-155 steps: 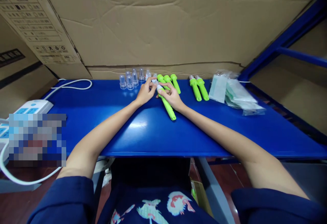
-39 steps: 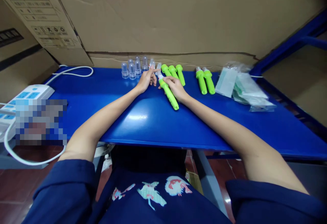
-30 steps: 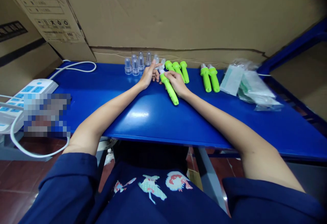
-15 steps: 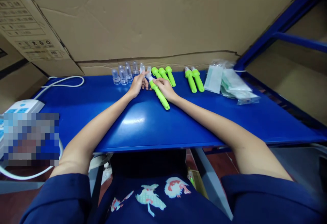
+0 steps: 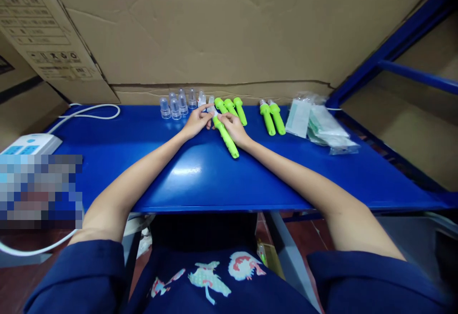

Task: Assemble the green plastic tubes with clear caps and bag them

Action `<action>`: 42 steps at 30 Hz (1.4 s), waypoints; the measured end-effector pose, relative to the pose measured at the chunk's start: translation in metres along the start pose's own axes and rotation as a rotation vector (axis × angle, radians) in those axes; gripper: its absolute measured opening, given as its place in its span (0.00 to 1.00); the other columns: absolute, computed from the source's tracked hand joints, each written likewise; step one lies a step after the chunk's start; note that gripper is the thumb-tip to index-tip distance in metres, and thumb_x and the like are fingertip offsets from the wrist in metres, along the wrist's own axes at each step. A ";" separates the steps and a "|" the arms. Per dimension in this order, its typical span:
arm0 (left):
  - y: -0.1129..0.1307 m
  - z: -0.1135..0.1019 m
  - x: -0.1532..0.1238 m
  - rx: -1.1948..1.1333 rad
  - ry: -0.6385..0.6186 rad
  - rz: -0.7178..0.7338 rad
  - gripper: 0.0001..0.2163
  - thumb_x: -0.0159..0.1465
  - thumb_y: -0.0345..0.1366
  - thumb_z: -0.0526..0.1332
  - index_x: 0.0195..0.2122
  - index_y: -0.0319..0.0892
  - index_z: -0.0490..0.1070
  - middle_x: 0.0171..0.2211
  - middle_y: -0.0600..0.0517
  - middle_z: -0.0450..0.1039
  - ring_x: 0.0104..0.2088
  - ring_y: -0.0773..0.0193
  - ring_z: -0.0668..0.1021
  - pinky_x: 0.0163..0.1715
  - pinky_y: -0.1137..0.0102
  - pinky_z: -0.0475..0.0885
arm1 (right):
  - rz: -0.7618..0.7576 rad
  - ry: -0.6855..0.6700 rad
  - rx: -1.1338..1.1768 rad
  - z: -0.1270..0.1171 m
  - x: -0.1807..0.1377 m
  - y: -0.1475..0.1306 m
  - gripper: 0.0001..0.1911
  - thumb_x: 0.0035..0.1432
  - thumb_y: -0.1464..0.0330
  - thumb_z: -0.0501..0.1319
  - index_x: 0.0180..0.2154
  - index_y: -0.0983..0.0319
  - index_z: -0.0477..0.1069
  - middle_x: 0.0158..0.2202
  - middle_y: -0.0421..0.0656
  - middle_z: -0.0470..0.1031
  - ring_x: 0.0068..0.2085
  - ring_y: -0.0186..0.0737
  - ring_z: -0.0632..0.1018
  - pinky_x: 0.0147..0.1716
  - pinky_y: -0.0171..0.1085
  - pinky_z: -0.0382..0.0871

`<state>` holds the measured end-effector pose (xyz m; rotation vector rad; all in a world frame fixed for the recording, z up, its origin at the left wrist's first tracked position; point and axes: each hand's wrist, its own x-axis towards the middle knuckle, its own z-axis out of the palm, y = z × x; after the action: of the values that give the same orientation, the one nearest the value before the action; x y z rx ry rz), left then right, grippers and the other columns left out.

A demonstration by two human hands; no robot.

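Note:
My right hand [image 5: 233, 129] is closed around the upper part of a bright green plastic handle [image 5: 229, 144], which slants down and right over the blue table. At its top end is a clear plastic cap [image 5: 213, 110], with the fingers of my left hand [image 5: 196, 122] pinched on it. Whether the cap is seated on the handle is hidden by the fingers. Just behind my hands, several more green handles [image 5: 240, 111] lie side by side. Clear domed caps [image 5: 175, 109] stand upright in a group to the left.
Farther right lie two green handles with clear tips [image 5: 272, 117] and plastic-bagged packets [image 5: 324, 123]. A white power strip [image 5: 34, 145] and its cable are at the left. Cardboard [image 5: 200, 32] walls the back of the blue table [image 5: 179, 190]; a blue metal frame [image 5: 390, 51] rises at right.
My left fingers have closed in on the cap at the top of the green handle. My right hand keeps its hold. The camera view has shifted slightly.

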<state>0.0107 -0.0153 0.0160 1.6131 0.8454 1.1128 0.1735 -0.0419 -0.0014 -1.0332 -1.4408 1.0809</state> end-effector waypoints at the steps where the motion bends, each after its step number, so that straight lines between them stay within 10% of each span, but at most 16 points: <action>1: 0.000 0.000 0.000 -0.001 -0.001 0.000 0.17 0.68 0.33 0.62 0.57 0.33 0.69 0.16 0.61 0.69 0.17 0.73 0.71 0.23 0.78 0.65 | 0.000 0.004 0.002 0.000 0.000 0.000 0.32 0.48 0.36 0.65 0.33 0.58 0.66 0.29 0.43 0.79 0.30 0.40 0.79 0.33 0.40 0.75; 11: 0.002 0.002 -0.002 0.034 0.050 -0.027 0.16 0.70 0.33 0.58 0.58 0.36 0.66 0.15 0.61 0.69 0.16 0.72 0.71 0.23 0.78 0.65 | 0.005 0.123 -0.043 -0.002 -0.003 -0.004 0.34 0.49 0.34 0.62 0.38 0.56 0.65 0.32 0.43 0.80 0.30 0.41 0.79 0.32 0.41 0.76; 21: 0.001 0.003 0.000 0.046 0.088 -0.043 0.09 0.71 0.29 0.54 0.50 0.38 0.67 0.15 0.62 0.68 0.15 0.73 0.70 0.21 0.78 0.63 | -0.270 0.369 -0.528 -0.064 0.008 -0.010 0.33 0.60 0.37 0.52 0.42 0.59 0.69 0.38 0.49 0.81 0.41 0.51 0.81 0.45 0.48 0.74; 42: -0.007 0.002 0.002 0.074 0.057 -0.014 0.08 0.70 0.26 0.54 0.46 0.38 0.70 0.15 0.62 0.68 0.16 0.73 0.71 0.24 0.77 0.67 | -0.027 0.450 -1.114 -0.105 0.027 -0.010 0.20 0.63 0.57 0.57 0.47 0.66 0.74 0.43 0.58 0.81 0.45 0.59 0.80 0.46 0.50 0.70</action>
<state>0.0133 -0.0121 0.0095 1.6399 0.9439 1.1337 0.2741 -0.0073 0.0234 -1.8526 -1.6402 -0.1071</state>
